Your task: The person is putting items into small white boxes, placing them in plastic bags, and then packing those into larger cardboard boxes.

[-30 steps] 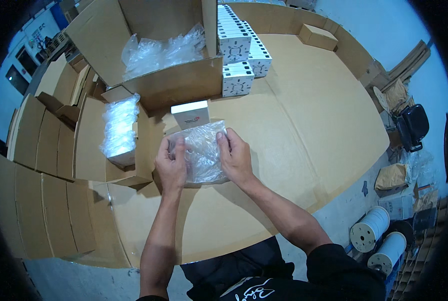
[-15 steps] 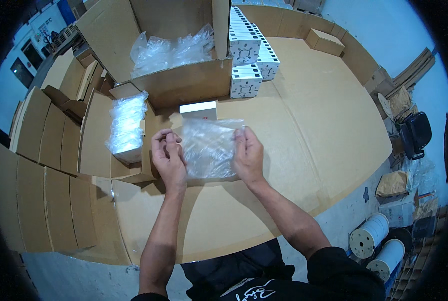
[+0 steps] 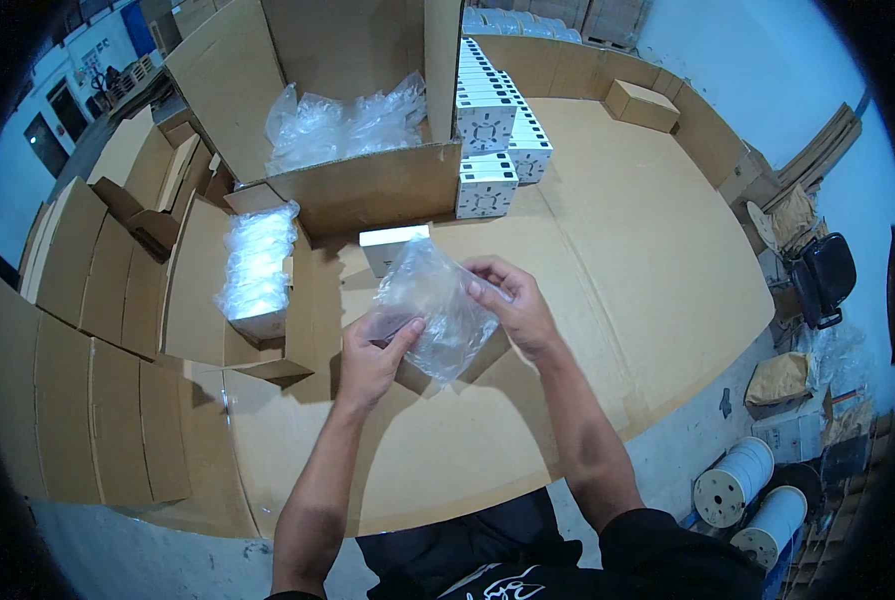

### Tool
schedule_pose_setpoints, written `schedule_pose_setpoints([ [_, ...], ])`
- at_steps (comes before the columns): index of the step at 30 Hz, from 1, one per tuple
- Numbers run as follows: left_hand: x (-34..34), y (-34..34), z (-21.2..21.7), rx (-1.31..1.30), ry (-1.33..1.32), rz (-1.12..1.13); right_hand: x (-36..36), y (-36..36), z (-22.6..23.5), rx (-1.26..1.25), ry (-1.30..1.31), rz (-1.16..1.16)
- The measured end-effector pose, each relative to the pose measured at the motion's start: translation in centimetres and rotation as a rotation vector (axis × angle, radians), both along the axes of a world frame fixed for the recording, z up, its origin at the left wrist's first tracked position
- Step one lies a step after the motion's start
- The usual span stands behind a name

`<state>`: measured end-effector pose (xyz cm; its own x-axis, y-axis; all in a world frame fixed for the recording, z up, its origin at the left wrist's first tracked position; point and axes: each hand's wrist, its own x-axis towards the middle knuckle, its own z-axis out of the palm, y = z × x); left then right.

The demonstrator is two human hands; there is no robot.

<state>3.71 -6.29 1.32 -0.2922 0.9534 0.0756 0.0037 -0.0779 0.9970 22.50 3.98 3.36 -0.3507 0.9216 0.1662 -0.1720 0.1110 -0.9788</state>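
A clear plastic bag (image 3: 435, 310) is held up over the cardboard-covered table (image 3: 617, 260), tilted. My left hand (image 3: 372, 362) pinches its lower left edge. My right hand (image 3: 512, 305) grips its upper right edge. Just behind the bag a small white box (image 3: 387, 243) stands on the table, partly hidden by the plastic.
A large open carton (image 3: 367, 185) with loose clear bags (image 3: 342, 125) stands behind. White boxes (image 3: 487, 140) are stacked to its right. A bagged stack of white pieces (image 3: 257, 260) sits at left among flat cardboard sheets (image 3: 87, 330). A small brown box (image 3: 642, 103) lies far right.
The bag has been lifted and turned from flat between both hands to a tilted hold; my right hand moved up, my left hand down.
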Motion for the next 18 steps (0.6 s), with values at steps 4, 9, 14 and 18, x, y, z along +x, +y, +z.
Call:
schedule_pose_setpoints([
  [4, -0.9, 0.3, -1.0, -0.032, 0.001, 0.043, 1.4, 0.6, 0.1, -0.161, -0.287, 0.388],
  [9, -0.3, 0.8, -1.5, 0.008, -0.113, 0.289, 0.8, -0.2, 0.5, -0.225, -0.422, 0.470],
  [14, 0.2, 0.2, -0.8, 0.021, 0.013, 0.210, -0.4, -0.2, -0.9, -0.178, -0.137, 0.165],
  [18, 0.2, 0.1, -0.7, 0.033, 0.047, 0.211, -2.2, -1.0, -0.5, -0.397, 0.316, -0.028],
])
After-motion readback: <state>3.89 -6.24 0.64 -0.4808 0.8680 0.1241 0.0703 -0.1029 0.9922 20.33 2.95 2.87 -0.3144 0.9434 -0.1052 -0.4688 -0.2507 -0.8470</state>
